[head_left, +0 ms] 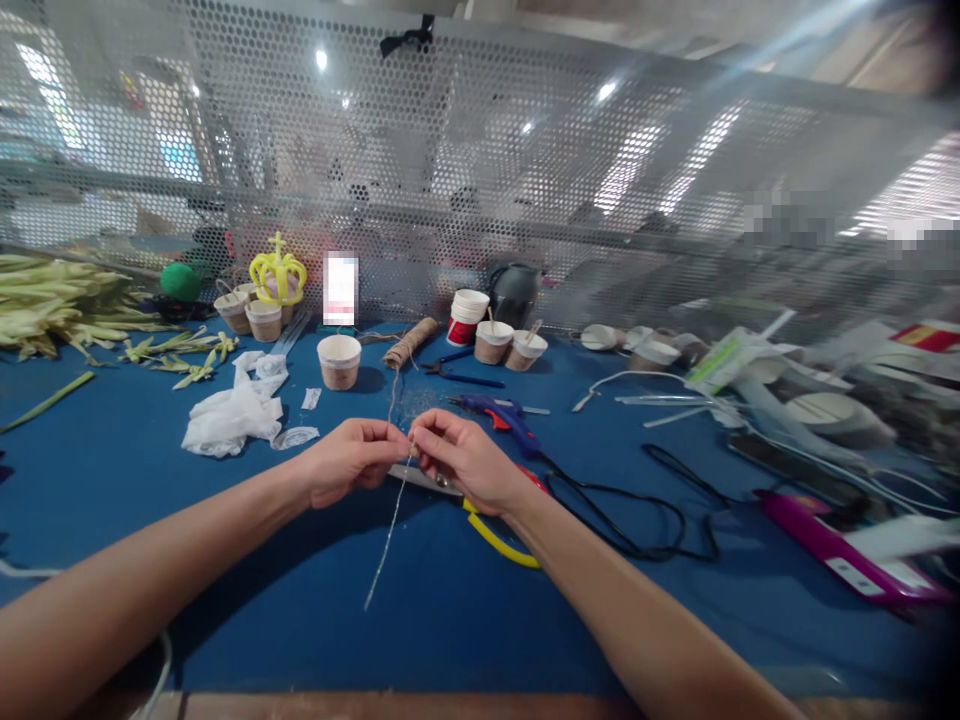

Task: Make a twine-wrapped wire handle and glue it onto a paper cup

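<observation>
Two hands (346, 465) (471, 462) hide the upper end of a thin strand (388, 537).

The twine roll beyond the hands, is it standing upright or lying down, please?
Lying down: the twine roll stretches along the blue tabletop, its strand trailing toward the left hand.

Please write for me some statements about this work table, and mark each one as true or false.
1. The two hands are far apart. False: the fingertips of the left hand and right hand meet.
2. A thin strand hangs down below the fingertips. True.
3. The right hand holds the glue gun. False: the glue gun lies on the blue table.
4. The crown-shaped piece is red. False: the crown-shaped piece is yellow.
5. A roll of twine lies on the table. True.
</observation>
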Demonstrator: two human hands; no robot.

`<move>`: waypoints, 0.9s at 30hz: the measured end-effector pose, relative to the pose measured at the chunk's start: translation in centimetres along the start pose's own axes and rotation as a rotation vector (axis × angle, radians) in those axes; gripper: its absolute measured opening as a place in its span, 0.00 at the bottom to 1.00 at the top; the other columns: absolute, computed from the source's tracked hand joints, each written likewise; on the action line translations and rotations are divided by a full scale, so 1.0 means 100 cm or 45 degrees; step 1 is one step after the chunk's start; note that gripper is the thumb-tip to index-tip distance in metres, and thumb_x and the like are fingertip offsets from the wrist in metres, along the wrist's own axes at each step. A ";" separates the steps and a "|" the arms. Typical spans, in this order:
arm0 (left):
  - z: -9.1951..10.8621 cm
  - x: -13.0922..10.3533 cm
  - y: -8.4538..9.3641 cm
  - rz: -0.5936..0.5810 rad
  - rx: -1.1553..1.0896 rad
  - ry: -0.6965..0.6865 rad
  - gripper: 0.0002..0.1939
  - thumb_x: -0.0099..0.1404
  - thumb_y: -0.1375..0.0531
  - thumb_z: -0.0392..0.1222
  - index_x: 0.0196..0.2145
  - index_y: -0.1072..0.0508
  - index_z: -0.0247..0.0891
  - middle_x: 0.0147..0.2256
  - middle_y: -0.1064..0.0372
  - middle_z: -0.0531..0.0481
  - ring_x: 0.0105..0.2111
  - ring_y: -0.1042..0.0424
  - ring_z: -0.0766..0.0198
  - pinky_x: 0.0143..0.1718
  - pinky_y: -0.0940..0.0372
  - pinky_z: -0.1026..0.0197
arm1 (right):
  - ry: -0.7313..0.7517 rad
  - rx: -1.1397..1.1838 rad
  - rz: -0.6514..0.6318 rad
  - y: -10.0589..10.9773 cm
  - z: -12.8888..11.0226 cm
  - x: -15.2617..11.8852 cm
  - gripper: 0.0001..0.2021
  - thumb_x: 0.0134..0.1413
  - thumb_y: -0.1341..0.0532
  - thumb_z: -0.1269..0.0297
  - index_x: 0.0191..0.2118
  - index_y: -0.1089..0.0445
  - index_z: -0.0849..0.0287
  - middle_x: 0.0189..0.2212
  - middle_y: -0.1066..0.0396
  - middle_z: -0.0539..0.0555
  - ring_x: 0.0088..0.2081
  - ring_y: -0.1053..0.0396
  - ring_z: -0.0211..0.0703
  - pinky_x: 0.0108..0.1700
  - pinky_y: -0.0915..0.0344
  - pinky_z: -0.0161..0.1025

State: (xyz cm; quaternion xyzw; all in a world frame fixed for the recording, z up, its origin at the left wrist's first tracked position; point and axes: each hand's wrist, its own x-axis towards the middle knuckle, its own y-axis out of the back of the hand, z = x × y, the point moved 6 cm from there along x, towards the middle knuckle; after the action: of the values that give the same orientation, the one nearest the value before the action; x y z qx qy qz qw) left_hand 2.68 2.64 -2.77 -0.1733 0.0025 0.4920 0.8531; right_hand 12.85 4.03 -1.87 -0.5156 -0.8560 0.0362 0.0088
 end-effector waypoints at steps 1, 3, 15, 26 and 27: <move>0.001 0.000 0.000 -0.007 0.017 -0.007 0.11 0.50 0.38 0.43 0.23 0.37 0.33 0.13 0.55 0.63 0.14 0.60 0.78 0.17 0.65 0.66 | -0.002 -0.002 -0.005 0.000 0.000 0.000 0.12 0.42 0.37 0.58 0.27 0.38 0.60 0.18 0.39 0.45 0.19 0.43 0.28 0.22 0.48 0.30; 0.003 0.000 0.001 0.000 0.093 -0.035 0.11 0.51 0.39 0.43 0.23 0.37 0.33 0.13 0.54 0.63 0.14 0.59 0.78 0.17 0.64 0.67 | -0.011 -0.011 -0.013 0.000 0.000 0.000 0.12 0.42 0.38 0.58 0.27 0.38 0.60 0.18 0.39 0.45 0.20 0.43 0.28 0.22 0.48 0.30; 0.012 -0.006 0.003 0.279 0.488 -0.170 0.10 0.51 0.43 0.43 0.21 0.38 0.34 0.15 0.50 0.60 0.16 0.54 0.75 0.17 0.61 0.67 | -0.009 -0.194 0.035 0.001 -0.003 -0.001 0.12 0.43 0.39 0.57 0.27 0.38 0.60 0.17 0.41 0.44 0.19 0.45 0.29 0.20 0.49 0.30; 0.007 -0.007 0.004 0.287 0.347 -0.119 0.11 0.48 0.40 0.44 0.19 0.38 0.34 0.14 0.49 0.61 0.15 0.55 0.76 0.16 0.62 0.68 | 0.051 -0.195 0.048 -0.004 -0.006 -0.003 0.12 0.43 0.39 0.57 0.29 0.38 0.60 0.19 0.40 0.45 0.21 0.42 0.30 0.22 0.45 0.31; 0.007 -0.007 0.003 0.268 0.300 -0.101 0.12 0.47 0.40 0.44 0.19 0.38 0.34 0.14 0.50 0.61 0.14 0.55 0.76 0.16 0.62 0.67 | 0.048 -0.148 0.031 -0.005 -0.005 -0.003 0.12 0.43 0.39 0.57 0.30 0.38 0.60 0.20 0.39 0.46 0.21 0.42 0.30 0.22 0.45 0.31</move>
State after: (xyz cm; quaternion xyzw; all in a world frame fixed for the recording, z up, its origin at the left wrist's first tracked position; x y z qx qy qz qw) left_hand 1.93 2.40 -2.07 -0.0512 0.0446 0.5815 0.8107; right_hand 12.61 3.60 -1.31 -0.5262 -0.8501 -0.0230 -0.0054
